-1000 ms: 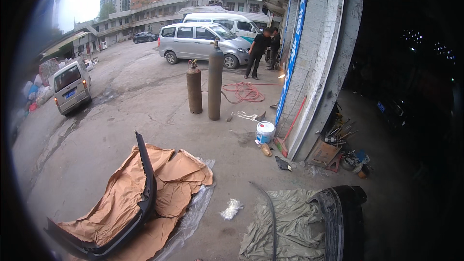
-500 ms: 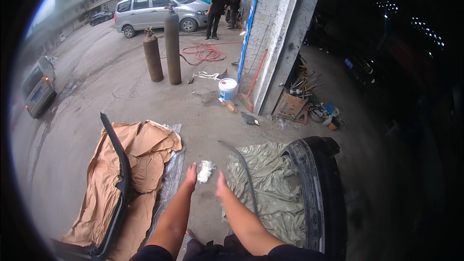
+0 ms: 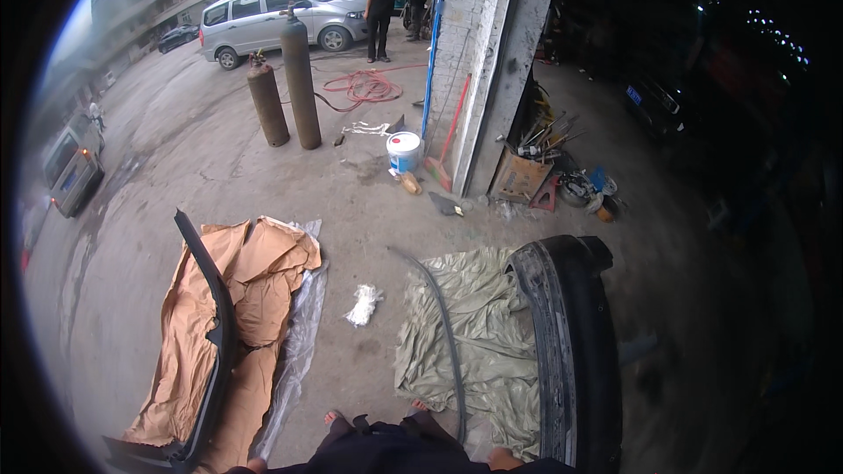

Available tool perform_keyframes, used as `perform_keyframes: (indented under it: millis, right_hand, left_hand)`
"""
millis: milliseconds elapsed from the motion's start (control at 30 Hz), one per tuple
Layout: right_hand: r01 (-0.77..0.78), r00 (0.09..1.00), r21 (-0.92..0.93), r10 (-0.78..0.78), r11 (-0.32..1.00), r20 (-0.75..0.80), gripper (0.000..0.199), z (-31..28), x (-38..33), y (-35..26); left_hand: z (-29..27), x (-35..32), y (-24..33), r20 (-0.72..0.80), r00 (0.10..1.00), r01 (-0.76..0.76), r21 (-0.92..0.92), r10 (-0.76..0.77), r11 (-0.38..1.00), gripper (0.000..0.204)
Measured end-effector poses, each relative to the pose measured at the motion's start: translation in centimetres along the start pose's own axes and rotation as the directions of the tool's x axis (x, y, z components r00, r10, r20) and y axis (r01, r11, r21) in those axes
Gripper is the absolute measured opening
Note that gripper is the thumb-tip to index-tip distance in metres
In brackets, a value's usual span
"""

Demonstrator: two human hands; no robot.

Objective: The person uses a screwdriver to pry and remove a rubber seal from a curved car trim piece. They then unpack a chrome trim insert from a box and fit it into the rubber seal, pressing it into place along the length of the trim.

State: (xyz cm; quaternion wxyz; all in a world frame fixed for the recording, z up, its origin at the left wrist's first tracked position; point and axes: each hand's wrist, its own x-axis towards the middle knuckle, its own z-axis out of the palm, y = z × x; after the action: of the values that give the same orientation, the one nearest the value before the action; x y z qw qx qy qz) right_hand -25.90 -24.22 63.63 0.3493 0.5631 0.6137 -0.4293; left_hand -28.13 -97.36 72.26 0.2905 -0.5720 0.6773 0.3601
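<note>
Crumpled white rag [image 3: 363,305] sits on the concrete floor [image 3: 369,202] between the brown paper sheet [image 3: 237,298] and the grey-green tarp [image 3: 492,333], just ahead of the feet. Looks light, soft and floppy (probably grimy), so pinching it anywhere works. Both hands are out of view, so can't tell what the fingers are doing.

Tan paper [image 3: 255,290], grey-green tarp [image 3: 492,333], black bumper [image 3: 571,351], white crumpled wrapper [image 3: 363,305].

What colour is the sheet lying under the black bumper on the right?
Pale grey-green; the crumpled tarp under the bumper shows best in the head view.
</note>
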Motion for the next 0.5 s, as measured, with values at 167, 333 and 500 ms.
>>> perform_keyframes:
  millis: [167,333,500]
  right_hand:
    - [-0.243,0.960,0.293,0.272,0.925,-0.065,0.031,-6.4,1.1,10.7]
    - [-0.088,0.986,0.372,0.133,0.924,-0.098,0.029,-6.6,0.4,6.3]
    - [0.391,0.919,0.335,-0.383,0.857,-0.093,0.031,1.2,-3.0,-12.3]
  left_hand:
    - [-0.3,-2.1,-9.0,0.059,0.973,0.223,-0.013,-0.222,0.975,0.047]
    - [1.8,3.6,-3.0,0.091,0.995,0.045,-0.070,-0.039,0.997,0.044]
    - [5.1,3.1,25.5,0.083,0.865,-0.471,-0.208,0.495,0.857,0.043]
